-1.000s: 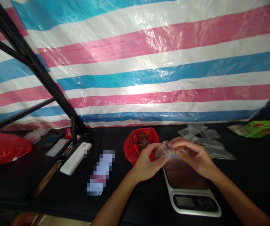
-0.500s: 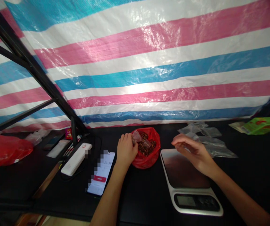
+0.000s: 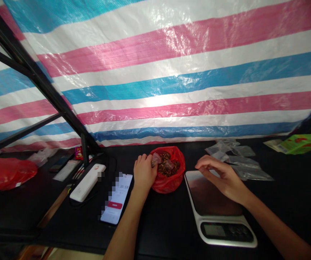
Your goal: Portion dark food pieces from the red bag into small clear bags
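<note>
My left hand (image 3: 145,170) is at the left rim of a red plastic bag (image 3: 168,186), its fingers closed on a small clear plastic bag (image 3: 156,158). The red bag stands with its mouth spread, holding small brown pieces (image 3: 175,168) like beans or nuts, and another clear packet (image 3: 168,165) lies on them. Above the back of a kitchen scale (image 3: 212,195) hovers my right hand (image 3: 221,177), thumb and fingertips drawn together. Whether a small thing is between those fingertips cannot be made out. The scale's display is too blurred to read.
Several clear zip bags (image 3: 247,168) lie behind the scale, with a green packet (image 3: 303,143) further right. Left of my arm are a lit phone (image 3: 116,200) and a white power bank (image 3: 88,183). Beyond a black metal frame, a person's hand is by another red bag (image 3: 10,174).
My right hand's fingertips have come closer together and shifted slightly left. My left hand has barely moved at the bag. At far left, the other red bag has shifted a little.
</note>
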Demonstrator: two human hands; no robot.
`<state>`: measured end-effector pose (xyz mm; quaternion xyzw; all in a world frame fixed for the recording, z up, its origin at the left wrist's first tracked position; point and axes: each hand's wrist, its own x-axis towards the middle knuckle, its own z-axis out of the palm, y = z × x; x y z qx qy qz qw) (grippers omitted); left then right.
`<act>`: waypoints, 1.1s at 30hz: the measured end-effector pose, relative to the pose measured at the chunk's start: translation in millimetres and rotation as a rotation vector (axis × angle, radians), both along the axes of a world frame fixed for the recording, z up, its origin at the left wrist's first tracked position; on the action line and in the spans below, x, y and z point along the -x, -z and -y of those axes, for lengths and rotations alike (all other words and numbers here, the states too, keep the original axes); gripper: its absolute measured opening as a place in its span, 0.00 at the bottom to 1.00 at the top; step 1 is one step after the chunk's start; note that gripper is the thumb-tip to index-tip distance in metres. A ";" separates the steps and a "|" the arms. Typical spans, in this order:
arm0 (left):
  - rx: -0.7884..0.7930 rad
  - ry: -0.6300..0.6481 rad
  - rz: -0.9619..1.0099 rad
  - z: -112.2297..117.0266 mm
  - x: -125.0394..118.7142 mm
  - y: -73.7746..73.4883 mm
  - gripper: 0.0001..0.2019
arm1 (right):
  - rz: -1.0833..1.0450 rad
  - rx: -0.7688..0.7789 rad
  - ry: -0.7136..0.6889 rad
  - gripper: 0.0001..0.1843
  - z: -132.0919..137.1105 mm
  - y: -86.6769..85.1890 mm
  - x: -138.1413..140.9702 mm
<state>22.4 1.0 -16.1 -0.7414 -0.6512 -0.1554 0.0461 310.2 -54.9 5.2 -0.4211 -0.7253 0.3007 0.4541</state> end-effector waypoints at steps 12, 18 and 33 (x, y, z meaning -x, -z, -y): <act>-0.007 0.017 0.086 -1.4 -1.6 1.5 0.04 | 0.009 0.000 -0.004 0.11 -0.7 1.3 -0.1; 0.015 0.016 0.087 -1.3 -3.2 0.7 0.05 | 0.019 -0.005 -0.001 0.10 -0.5 -0.9 0.6; 0.010 0.026 0.071 3.6 -5.8 -1.7 0.16 | 0.047 0.004 -0.033 0.10 0.2 -5.0 3.5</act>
